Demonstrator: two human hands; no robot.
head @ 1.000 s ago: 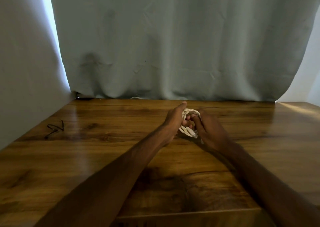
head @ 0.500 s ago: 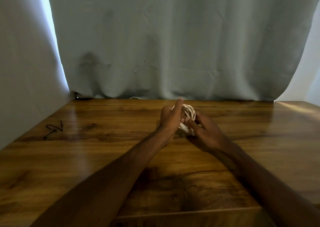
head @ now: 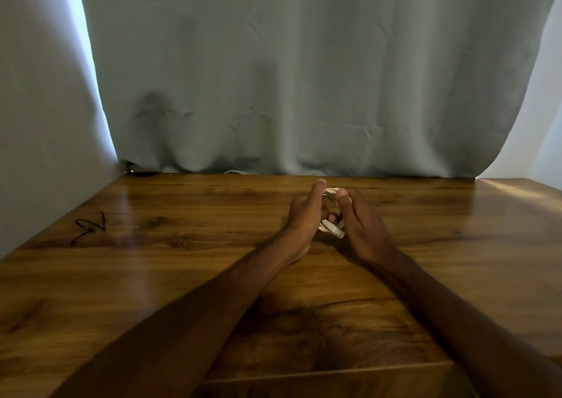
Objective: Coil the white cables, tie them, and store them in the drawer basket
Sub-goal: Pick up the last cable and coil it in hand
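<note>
A small coil of white cable sits between both hands, just above the wooden table. My left hand grips the coil's left side, its index finger pointing up. My right hand grips the right side, thumb raised over the top loops. Most of the coil is hidden by the fingers; only the top loops and a white end piece at the bottom show. No drawer basket is in view.
A thin black tie lies on the table at the far left. A grey curtain hangs behind the table, and a bit of white cable peeks from under its hem. A wall stands on the left.
My right hand has turned upright beside the coil, thumb now raised at the top. The left hand shifted slightly right, still holding the coil.
</note>
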